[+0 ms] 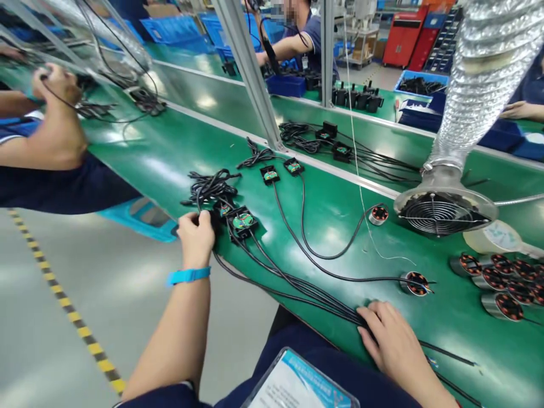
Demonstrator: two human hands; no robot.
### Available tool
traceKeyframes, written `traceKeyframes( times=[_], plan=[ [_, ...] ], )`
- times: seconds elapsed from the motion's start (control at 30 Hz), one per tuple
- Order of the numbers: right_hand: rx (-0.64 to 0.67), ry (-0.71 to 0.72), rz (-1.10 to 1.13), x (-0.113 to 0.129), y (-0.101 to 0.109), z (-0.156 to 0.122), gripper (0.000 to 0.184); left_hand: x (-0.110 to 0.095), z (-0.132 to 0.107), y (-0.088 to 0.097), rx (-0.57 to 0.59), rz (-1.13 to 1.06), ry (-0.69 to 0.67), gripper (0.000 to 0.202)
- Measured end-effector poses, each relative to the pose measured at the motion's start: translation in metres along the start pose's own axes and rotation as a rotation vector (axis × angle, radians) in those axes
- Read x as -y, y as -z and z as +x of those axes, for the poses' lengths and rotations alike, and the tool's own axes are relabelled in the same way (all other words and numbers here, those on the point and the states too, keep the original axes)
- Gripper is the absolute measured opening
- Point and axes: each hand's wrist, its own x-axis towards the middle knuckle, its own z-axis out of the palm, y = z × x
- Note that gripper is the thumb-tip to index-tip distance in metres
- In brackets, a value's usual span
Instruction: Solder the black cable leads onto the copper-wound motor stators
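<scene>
At the table's near edge, my left hand (196,235), with a blue wristband, is closed around a black housing (216,222) that it partly hides. Just right of it lies an open black housing with a green circuit board (243,221), beside coiled black cables (210,187). My right hand (389,328) rests low on the right, its fingers closed over a bundle of black cables (306,292) running from the housings. Some bare cable ends (474,364) stick out past it. Two more housings (270,174) lie farther back, their cables leading toward small motor stators (415,283) with copper windings.
Several metal stators (504,306) stand at the right. A silver exhaust duct (476,96) ends in a grilled hood (437,212) over the table. A metal post (250,73) rises behind the housings. Co-workers sit left (55,130) and across (297,45).
</scene>
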Motion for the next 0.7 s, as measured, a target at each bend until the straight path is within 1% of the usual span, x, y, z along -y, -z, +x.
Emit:
traceKeyframes(
  times=[0.07, 0.1, 0.13, 0.23, 0.3, 0.4, 0.47, 0.5, 0.57, 0.63, 0.7],
  plan=[
    [0.001, 0.024, -0.067, -0.004, -0.003, 0.001, 0.029, -0.002, 0.006, -0.019, -0.037, -0.028, 0.083, 0.020],
    [-0.006, 0.024, -0.104, -0.006, -0.003, 0.002, 0.029, -0.008, 0.013, -0.029, -0.058, -0.039, 0.117, 0.023],
    [-0.015, 0.012, -0.143, -0.009, -0.002, 0.002, 0.029, -0.015, 0.022, -0.040, -0.052, -0.048, 0.125, 0.026],
    [-0.051, -0.063, -0.252, -0.014, -0.001, 0.004, 0.029, -0.043, 0.053, -0.072, -0.018, -0.052, 0.115, 0.030],
    [-0.062, -0.113, -0.301, -0.016, -0.003, 0.005, 0.030, -0.061, 0.071, -0.091, 0.003, -0.041, 0.095, 0.036],
    [-0.085, -0.174, -0.340, -0.019, -0.009, 0.010, 0.028, -0.082, 0.089, -0.112, 0.074, -0.027, 0.035, 0.045],
    [-0.111, -0.207, -0.363, -0.021, -0.012, 0.014, 0.026, -0.093, 0.097, -0.117, 0.127, -0.003, -0.012, 0.046],
    [-0.128, -0.224, -0.375, -0.022, -0.012, 0.015, 0.025, -0.097, 0.101, -0.115, 0.155, 0.018, -0.035, 0.045],
    [-0.165, -0.260, -0.387, -0.023, -0.011, 0.013, 0.025, -0.105, 0.109, -0.106, 0.194, 0.084, -0.083, 0.044],
    [-0.199, -0.270, -0.349, -0.022, -0.007, 0.002, 0.023, -0.116, 0.118, -0.092, 0.189, 0.164, -0.143, 0.042],
    [-0.227, -0.244, -0.250, -0.013, -0.001, -0.018, 0.022, -0.134, 0.129, -0.082, 0.138, 0.244, -0.247, 0.041]
  ],
)
